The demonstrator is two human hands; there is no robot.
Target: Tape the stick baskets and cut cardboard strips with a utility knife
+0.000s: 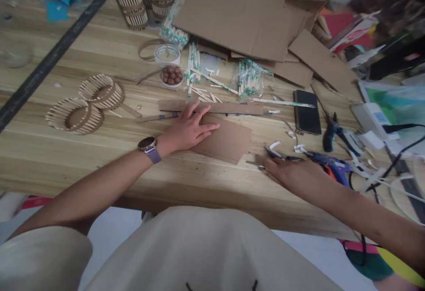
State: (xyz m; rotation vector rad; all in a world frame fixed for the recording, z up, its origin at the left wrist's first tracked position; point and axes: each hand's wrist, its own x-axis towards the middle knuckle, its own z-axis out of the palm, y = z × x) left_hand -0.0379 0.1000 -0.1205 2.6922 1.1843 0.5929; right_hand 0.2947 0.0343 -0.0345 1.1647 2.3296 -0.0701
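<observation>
My left hand [189, 129] lies spread, palm down, on a piece of brown cardboard [229, 138], its fingertips reaching a long cardboard strip [232, 108] just behind. To the right of the cardboard, my right hand [282, 171] is closed around a thin metal-looking tool [255, 164] whose tip points left; the rest of it is hidden by the fingers. Dark-handled scissors [275, 153] lie just behind that hand. A blue glue gun [332, 165] rests beyond it on the right.
Two joined stick-and-cardboard rings [102, 92] stand at left. Behind are a bowl of brown balls [171, 75], a tape roll [167, 54], bundled sticks [247, 78] and cardboard sheets [235, 21]. A black phone [307, 112], pliers [330, 134] and cables [395, 162] lie at right.
</observation>
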